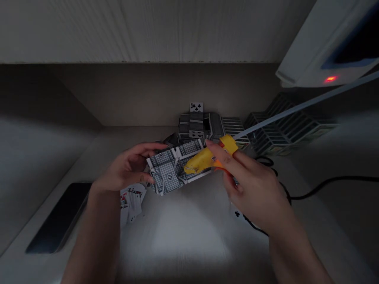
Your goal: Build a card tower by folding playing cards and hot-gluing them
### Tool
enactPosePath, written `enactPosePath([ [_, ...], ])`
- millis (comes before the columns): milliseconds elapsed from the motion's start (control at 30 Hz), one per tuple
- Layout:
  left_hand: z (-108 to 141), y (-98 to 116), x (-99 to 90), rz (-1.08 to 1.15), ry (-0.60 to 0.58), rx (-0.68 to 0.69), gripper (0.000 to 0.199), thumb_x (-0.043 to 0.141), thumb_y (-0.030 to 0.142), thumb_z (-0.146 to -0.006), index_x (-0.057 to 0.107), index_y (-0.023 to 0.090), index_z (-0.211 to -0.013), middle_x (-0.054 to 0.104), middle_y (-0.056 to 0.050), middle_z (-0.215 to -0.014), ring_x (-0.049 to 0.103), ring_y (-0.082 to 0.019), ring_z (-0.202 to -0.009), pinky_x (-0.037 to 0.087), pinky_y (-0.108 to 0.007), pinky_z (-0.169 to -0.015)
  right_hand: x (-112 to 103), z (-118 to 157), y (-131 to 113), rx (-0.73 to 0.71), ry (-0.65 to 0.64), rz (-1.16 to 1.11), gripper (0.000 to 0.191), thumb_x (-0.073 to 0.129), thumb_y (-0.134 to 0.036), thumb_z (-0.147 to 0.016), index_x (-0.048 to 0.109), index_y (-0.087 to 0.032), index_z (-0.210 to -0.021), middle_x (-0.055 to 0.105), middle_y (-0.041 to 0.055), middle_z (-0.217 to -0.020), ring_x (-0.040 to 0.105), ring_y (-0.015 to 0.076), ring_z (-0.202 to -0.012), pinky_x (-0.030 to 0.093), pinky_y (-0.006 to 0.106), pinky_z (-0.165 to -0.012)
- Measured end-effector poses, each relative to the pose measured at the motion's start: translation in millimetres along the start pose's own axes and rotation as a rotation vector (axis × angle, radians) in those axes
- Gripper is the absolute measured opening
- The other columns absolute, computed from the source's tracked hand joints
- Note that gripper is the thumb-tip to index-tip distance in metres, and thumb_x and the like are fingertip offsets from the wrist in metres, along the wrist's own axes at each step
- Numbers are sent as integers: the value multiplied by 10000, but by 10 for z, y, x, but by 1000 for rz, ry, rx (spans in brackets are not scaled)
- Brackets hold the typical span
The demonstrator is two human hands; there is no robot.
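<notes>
My left hand (130, 163) grips the left end of a boxy model made of folded playing cards (168, 175), its thumb in front and fingers behind. The model is tilted, with patterned card backs facing me. In my right hand (248, 181) is a yellow hot glue gun (204, 157) with an orange trigger and a long pale glue stick (296, 108) sticking out of its rear. Its nozzle points left and lies over the model's open middle; whether the tip touches the card I cannot tell.
Behind stands another folded-card build (197, 124). Zigzag stacks of folded cards (284, 126) are at the right rear. Loose playing cards (132, 203) and a dark phone (60, 217) lie at left. A black cable (328, 183) runs right. A white device (314, 51) with a red light hangs upper right.
</notes>
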State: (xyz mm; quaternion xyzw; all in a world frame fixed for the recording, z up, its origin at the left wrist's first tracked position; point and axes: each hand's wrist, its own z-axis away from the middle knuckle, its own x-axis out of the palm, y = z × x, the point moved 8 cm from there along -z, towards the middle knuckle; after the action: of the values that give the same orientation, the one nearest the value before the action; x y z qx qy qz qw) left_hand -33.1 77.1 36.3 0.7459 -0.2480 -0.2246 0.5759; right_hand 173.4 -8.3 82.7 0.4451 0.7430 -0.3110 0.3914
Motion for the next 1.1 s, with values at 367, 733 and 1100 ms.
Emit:
enactPosePath([
  [367,4,-40,-25,37,16,-14,614,830,48,-627,685,261,-1185,732,-22,-943,706,-154,-805,583,-186,-667,0,22,0,-13,-10,18,609,435,-79,-885,392,-279,-1458,670,23,-972,673,180,-804,550,313,-643],
  [733,-18,-35,3,41,-1,-11,600,822,40,-626,689,272,-1164,745,19,-909,714,-141,-775,574,-169,-650,0,27,1,-18,-34,-10,645,432,-54,-867,394,-279,-1470,651,21,-933,653,174,-776,545,309,-658],
  [1100,-16,-2,21,130,-68,56,625,779,-11,-644,654,211,-1215,755,50,-1023,719,-131,-846,583,-140,-711,-25,-3,-43,-15,72,47,552,467,-128,-890,462,-273,-1422,573,-8,-771,590,151,-664,475,283,-579],
])
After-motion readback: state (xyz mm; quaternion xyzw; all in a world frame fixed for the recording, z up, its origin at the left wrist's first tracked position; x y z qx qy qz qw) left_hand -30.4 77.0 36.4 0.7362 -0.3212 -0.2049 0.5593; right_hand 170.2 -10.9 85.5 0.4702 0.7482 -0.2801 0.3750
